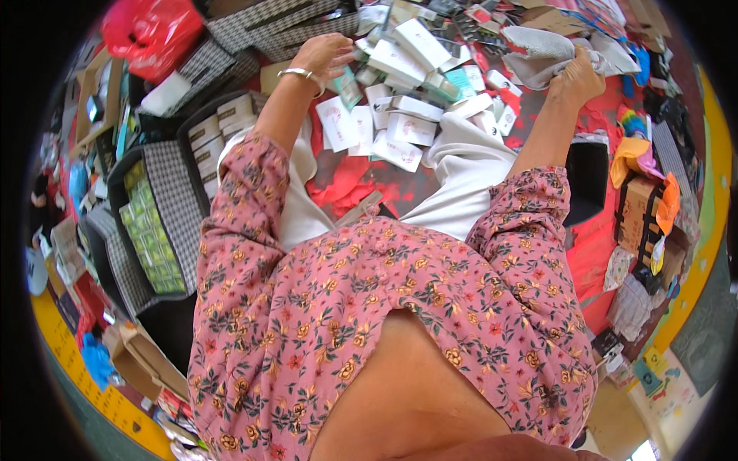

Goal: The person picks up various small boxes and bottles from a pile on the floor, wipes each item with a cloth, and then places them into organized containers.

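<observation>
My left hand (323, 58), with a bracelet at the wrist, is raised with its fingers stretched out and nothing seen in them. It is just left of a loose pile of small white boxes (415, 44). A pale green box (347, 87) lies close below its fingers. At the far right of the pile, my right hand (580, 77) is closed on a greyish-white cloth (538, 48), which bunches up on both sides of the fist. More flat white boxes (411, 129) lie between my knees; several tilt or overlap.
Black-and-white patterned storage bins (165, 201) stand at my left, one holding green packets (142, 219), another pale boxes (206, 146). A red plastic bag (150, 34) is at far left. A black bin (586, 180) and an open cardboard box (638, 207) are at my right. Red sheeting (590, 265) covers the floor.
</observation>
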`<state>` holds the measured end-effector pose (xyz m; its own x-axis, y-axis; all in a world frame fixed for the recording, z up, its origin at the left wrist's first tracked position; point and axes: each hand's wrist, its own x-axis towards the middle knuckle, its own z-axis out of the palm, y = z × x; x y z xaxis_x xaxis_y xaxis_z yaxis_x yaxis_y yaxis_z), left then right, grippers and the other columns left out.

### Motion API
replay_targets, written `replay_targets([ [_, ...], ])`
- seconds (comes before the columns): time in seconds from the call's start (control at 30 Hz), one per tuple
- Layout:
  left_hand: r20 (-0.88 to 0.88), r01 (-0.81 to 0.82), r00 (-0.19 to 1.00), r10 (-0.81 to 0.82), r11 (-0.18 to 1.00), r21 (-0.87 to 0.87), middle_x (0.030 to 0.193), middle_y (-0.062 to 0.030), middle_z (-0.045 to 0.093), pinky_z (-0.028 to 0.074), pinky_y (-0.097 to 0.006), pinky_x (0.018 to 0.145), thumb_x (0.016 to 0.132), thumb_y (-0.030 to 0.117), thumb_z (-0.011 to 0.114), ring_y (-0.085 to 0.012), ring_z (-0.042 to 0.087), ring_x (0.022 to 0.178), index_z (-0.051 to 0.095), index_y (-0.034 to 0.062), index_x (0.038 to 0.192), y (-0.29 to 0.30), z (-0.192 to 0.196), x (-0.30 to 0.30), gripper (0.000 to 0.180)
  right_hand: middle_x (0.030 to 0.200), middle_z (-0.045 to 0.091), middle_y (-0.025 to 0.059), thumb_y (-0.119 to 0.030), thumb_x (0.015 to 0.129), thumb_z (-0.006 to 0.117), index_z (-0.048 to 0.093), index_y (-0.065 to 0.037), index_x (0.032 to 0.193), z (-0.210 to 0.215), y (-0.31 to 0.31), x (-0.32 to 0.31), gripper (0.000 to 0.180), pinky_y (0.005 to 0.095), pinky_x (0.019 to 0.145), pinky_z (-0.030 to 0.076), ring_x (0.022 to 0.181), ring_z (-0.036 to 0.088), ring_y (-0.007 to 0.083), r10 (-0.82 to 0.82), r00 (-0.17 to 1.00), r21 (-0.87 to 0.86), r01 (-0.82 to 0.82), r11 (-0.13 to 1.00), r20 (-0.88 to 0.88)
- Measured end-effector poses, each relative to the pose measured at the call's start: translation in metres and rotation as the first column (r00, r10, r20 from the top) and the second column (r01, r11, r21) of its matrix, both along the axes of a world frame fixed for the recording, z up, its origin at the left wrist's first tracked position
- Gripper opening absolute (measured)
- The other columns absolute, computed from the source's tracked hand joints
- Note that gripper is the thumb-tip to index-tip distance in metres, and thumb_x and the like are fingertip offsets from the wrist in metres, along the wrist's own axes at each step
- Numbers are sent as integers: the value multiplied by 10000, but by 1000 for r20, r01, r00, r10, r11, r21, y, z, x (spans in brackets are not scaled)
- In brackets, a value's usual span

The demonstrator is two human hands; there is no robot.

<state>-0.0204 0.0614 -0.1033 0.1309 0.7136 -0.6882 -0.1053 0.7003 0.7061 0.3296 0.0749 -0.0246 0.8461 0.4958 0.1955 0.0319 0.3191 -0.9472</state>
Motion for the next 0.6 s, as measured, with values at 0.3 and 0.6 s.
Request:
replay_targets([
  [0.3,-22,-53,998,60,964,260,1110,-145,519,437,-344,827,816,114,540,-237,575,930,317,19,1267,0,29,13,511,761,571,87,82,629,563,561,48,778,21,-39,71,152,312,616,475,660,567,191,-244,968,18,244,970,48],
  [0.6,78,-298,955,288,916,268,1103,-187,503,464,-380,782,856,84,464,-327,558,948,331,36,1218,12,37,19,389,700,615,185,-214,676,632,597,66,709,-74,-133,159,284,378,644,444,663,596,270,-45,827,-546,409,731,560],
])
